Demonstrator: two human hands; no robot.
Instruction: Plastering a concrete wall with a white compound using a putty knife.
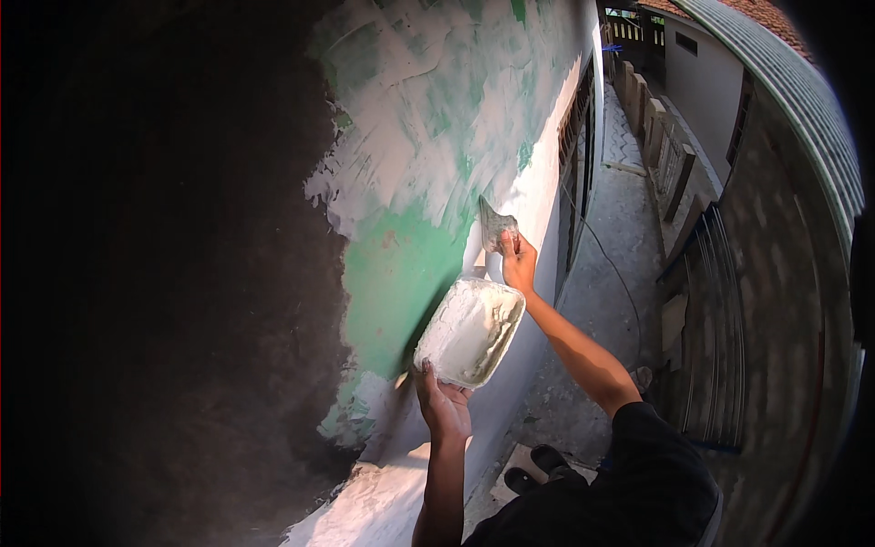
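Observation:
My left hand (445, 407) grips the lower end of a white rectangular tub (474, 333), its thumb over the rim. White putty coats the tub's inside and lies thickest along its left side. Just above the tub, my right hand (519, 263) is closed on a putty knife (496, 225) smeared with dried putty. The blade's edge is against or very close to the wall (387, 273); I cannot tell which. That wall is green, with streaky white putty spread over its upper part and a smaller patch low down.
Dark, bare grey plaster (182, 273) covers the wall's left part. To the right runs a narrow concrete path (606, 292) with a thin cable (606, 251) on it. Metal bars (715, 337) lean by the right-hand wall (784, 273). My sandalled feet (533, 467) stand below.

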